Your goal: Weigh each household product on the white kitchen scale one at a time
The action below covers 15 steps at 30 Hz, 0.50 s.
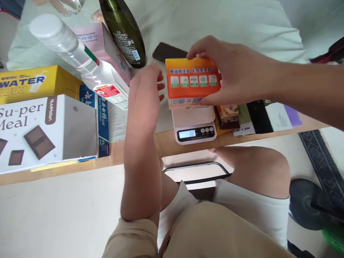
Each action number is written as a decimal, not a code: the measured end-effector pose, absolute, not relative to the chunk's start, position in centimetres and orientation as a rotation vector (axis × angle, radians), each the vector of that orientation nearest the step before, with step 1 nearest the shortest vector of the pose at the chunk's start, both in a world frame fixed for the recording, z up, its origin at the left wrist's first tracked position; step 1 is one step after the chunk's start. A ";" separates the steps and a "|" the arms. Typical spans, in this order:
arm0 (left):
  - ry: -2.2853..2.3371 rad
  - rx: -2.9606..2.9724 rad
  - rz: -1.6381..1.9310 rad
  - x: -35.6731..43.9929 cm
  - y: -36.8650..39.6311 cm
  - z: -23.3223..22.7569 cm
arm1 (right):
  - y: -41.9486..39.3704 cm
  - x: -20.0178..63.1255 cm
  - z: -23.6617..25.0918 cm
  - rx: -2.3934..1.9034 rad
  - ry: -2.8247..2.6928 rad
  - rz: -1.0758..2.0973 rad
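Observation:
My right hand grips an orange soap pack, thumb along the near edge and fingers over the far edge. The pack is over the rear of a white digital kitchen scale; I cannot tell whether it rests on the plate. The scale's lit display seems to read 32. Just left of the pack is my left hand, its fingers slightly curled and apart, holding nothing. A clear bottle with a white cap is close behind that hand. The pack hides part of the scale plate.
On the left are a Su-per Meal box, a yellow box and a blue toothpaste box. Behind stand a pink box and a green bottle. A dark phone lies farther back. Several flat packets lie right of the scale.

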<state>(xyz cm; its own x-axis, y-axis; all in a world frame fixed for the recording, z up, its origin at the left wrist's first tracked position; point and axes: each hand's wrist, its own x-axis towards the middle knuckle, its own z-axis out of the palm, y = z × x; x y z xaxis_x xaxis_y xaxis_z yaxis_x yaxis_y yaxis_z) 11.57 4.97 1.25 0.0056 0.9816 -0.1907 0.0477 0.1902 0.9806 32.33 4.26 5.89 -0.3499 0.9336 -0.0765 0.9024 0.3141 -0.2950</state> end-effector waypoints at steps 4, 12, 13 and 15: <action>1.286 1.111 0.931 12.1 4.7 0.9 | 3.7 33.0 4.5 -1.697 -2.486 0.492; 1.392 1.098 0.841 13.7 3.9 1.7 | 3.8 34.1 2.6 -1.621 -2.546 0.576; 1.393 1.106 0.835 13.8 3.9 1.5 | 3.9 34.2 2.3 -1.628 -2.555 0.577; 1.404 1.159 0.816 13.8 4.1 1.0 | 4.2 34.5 1.9 -1.665 -2.568 0.581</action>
